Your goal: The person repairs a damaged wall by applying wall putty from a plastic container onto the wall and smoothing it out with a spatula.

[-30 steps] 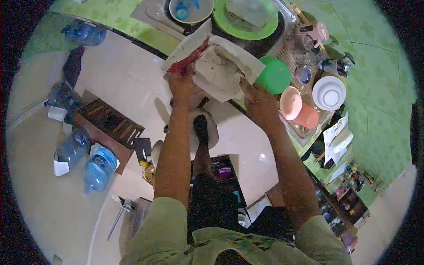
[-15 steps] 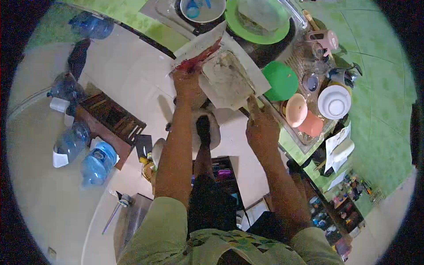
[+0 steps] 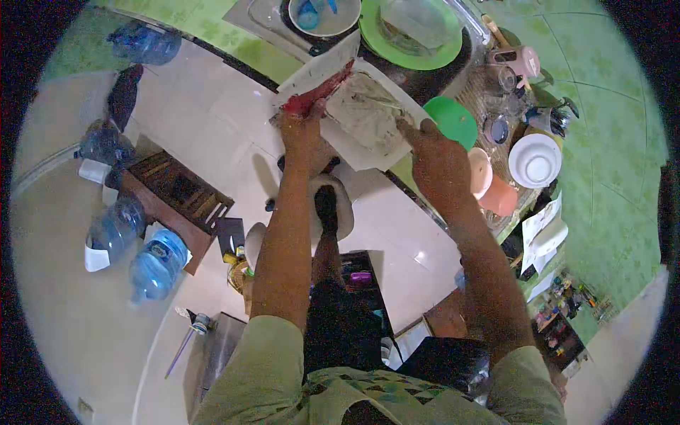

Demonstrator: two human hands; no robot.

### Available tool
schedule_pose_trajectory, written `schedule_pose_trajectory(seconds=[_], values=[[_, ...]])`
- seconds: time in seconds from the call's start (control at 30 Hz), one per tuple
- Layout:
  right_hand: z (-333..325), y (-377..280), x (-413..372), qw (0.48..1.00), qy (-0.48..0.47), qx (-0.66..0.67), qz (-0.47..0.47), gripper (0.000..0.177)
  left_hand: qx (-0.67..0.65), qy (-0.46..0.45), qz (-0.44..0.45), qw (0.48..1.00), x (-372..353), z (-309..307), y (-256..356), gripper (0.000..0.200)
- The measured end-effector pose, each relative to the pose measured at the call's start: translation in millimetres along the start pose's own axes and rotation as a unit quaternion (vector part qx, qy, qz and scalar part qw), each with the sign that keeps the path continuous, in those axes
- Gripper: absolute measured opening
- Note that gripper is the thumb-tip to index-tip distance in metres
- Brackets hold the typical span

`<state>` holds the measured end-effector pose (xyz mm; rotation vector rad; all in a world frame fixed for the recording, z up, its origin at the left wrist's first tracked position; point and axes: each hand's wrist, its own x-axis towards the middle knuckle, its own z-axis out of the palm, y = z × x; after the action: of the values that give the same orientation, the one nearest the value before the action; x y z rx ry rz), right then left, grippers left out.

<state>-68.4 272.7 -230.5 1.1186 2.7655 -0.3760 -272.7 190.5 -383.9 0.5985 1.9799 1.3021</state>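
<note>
A white, shallow, open rectangular tray (image 3: 361, 152) is tilted in front of the counter edge. A greyish, dirty-looking patch (image 3: 368, 106) covers its inside, with a red strip (image 3: 322, 91) along its left side. My left hand (image 3: 301, 131) grips the tray by its lower left edge, the fingers partly hidden near the red strip. Over the tray's right side is my right hand (image 3: 439, 159), its fingers bunched and their tips against the greyish patch. Whatever those fingers may hold is hidden.
The sink holds a green basin (image 3: 450, 57) and a white bowl (image 3: 347, 25) with blue items. A green plastic bowl (image 3: 457, 124), orange cups (image 3: 499, 197) and a white bowl (image 3: 536, 163) stand at right. Water bottles (image 3: 161, 258) and a wooden rack (image 3: 173, 180) stand at left.
My right hand has moved from the tray's lower right corner up onto its inner right side. The left hand still holds the tray, which has shifted slightly.
</note>
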Motion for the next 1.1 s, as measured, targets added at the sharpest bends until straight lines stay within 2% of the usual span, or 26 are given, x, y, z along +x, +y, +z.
schedule_pose_trajectory(seconds=[0.07,0.1,0.13,0.17,0.2,0.27,0.3,0.33,0.4,0.43,0.47,0.53,0.57,0.6,0.63,0.67,0.73,0.8,0.87,0.9,0.93,1.0,1.03,1.1], values=[[-8,9,1,0.999,-0.017,-0.017,-0.037,0.051,-0.053,0.025,0.061,0.996,0,2,-9,0.022],[-12,13,0,0.997,-0.034,-0.038,-0.062,0.053,-0.052,0.028,0.060,0.996,1,2,-15,0.022],[-20,13,1,0.993,-0.049,-0.060,-0.087,0.054,0.027,0.040,0.103,0.993,3,3,-20,0.022],[-31,12,3,0.989,-0.102,-0.085,-0.063,0.055,0.107,0.051,0.145,0.982,4,2,-24,0.021],[-42,11,5,0.989,-0.102,-0.086,-0.067,0.055,0.107,0.056,0.144,0.982,1,3,-17,0.021],[-56,9,8,0.986,-0.112,-0.110,-0.052,0.055,-0.087,0.069,0.019,0.994,-10,4,4,0.021],[-54,7,8,0.986,-0.078,-0.129,-0.075,0.054,-0.039,0.042,0.016,0.998,-8,0,4,0.035],[-49,7,11,0.986,-0.077,-0.131,-0.076,0.054,-0.040,0.044,0.017,0.998,-9,0,6,0.035],[-37,1,22,0.986,-0.073,-0.125,-0.079,0.053,-0.083,0.055,-0.036,0.994,-12,1,11,0.023],[-35,-5,23,0.987,-0.034,-0.123,-0.094,0.052,-0.082,0.058,-0.036,0.994,-11,0,6,0.023],[-34,-10,26,0.987,-0.033,-0.122,-0.097,0.052,-0.066,0.046,-0.060,0.995,-8,1,-2,0.025],[-33,-15,34,0.986,-0.092,-0.112,-0.087,0.050,-0.049,0.035,-0.087,0.994,-2,3,-29,0.028],[-31,-14,34,0.985,-0.093,-0.113,-0.087,0.050,0.129,0.061,0.083,0.986,0,5,-44,0.029],[-29,-11,35,0.980,-0.101,-0.128,-0.113,0.048,0.299,0.083,0.248,0.918,-2,5,-37,0.030],[-29,-9,33,0.974,-0.109,-0.142,-0.137,0.046,-0.070,0.083,0.015,0.994,-2,12,-27,0.028],[-32,-6,31,0.974,-0.108,-0.145,-0.136,0.046,-0.072,0.083,0.017,0.994,-4,13,-21,0.028],[-40,-2,28,0.966,-0.128,-0.150,-0.168,0.042,0.016,0.096,-0.018,0.995,-4,12,-14,0.028],[-43,3,24,0.955,-0.144,-0.195,-0.172,0.039,0.010,0.101,0.016,0.995,-8,12,-10,0.029],[-53,11,14,0.953,-0.130,-0.194,-0.191,0.037,0.042,0.086,-0.042,0.995,-7,11,-8,0.029],[-54,13,11,0.955,-0.149,-0.202,-0.156,0.037,-0.099,0.115,0.064,0.986,-5,16,-11,0.031],[-60,18,6,0.955,-0.148,-0.204,-0.156,0.037,-0.100,0.115,0.064,0.986,-4,16,-17,0.031],[-78,24,-8,0.954,-0.183,-0.185,-0.152,0.037,-0.063,0.082,0.004,0.995,-5,13,-20,0.033],[-74,33,-16,0.960,-0.145,-0.180,-0.158,0.039,-0.064,0.085,0.003,0.994,-6,10,-15,0.033],[-69,37,-32,0.963,-0.142,-0.183,-0.141,0.039,-0.051,0.076,0.001,0.996,-7,10,-11,0.035]])
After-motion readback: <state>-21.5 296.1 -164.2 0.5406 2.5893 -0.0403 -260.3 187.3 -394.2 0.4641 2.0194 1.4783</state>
